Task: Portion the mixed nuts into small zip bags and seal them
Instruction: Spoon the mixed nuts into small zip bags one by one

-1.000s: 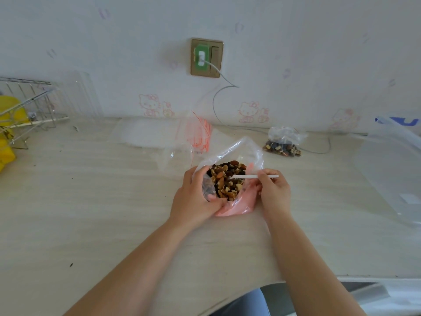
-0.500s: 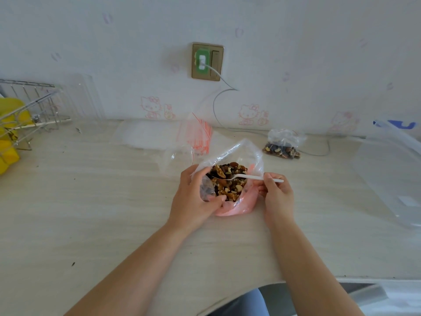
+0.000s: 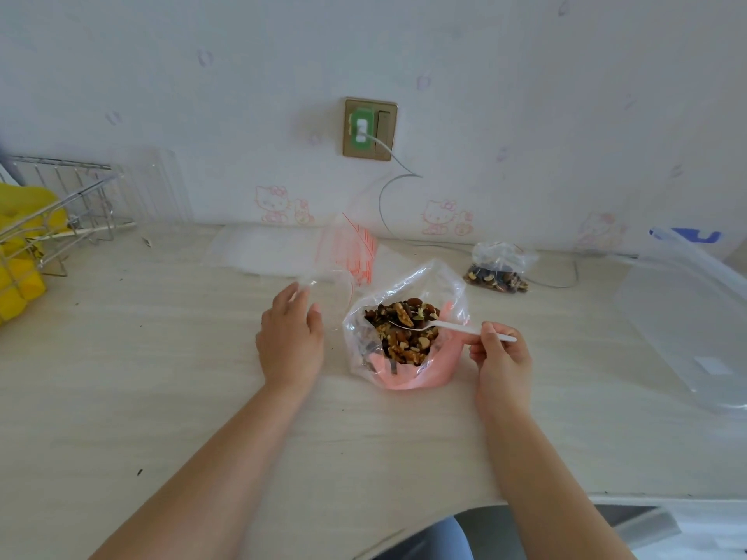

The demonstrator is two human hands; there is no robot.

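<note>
I see the big bag of mixed nuts (image 3: 406, 331) standing open at the middle of the counter (image 3: 161, 377), between my two hands. My left hand (image 3: 289, 341) lies just beside it at its 9 o'clock, apart from the plastic; my right hand (image 3: 501, 357) sits at its 3 o'clock. The right grip is closed around the handle of one white plastic spoon (image 3: 448, 327), whose bowl reaches in over the nuts. The left grip is loosely open, fingers (image 3: 291, 297) curled and reaching toward 12 o'clock, their tips at the edge of a clear empty zip bag (image 3: 327, 276); I cannot tell whether they pinch it. A stack of red-striped zip bags (image 3: 355, 248) lies at 11 o'clock from the big bag, too flat to count. I count one filled small bag (image 3: 499, 268), lying well apart at 1 o'clock near the wall. One clear plastic lid (image 3: 687, 317) rests at 3 o'clock, and one wire rack (image 3: 60, 212) stands at the far 9 o'clock edge.
</note>
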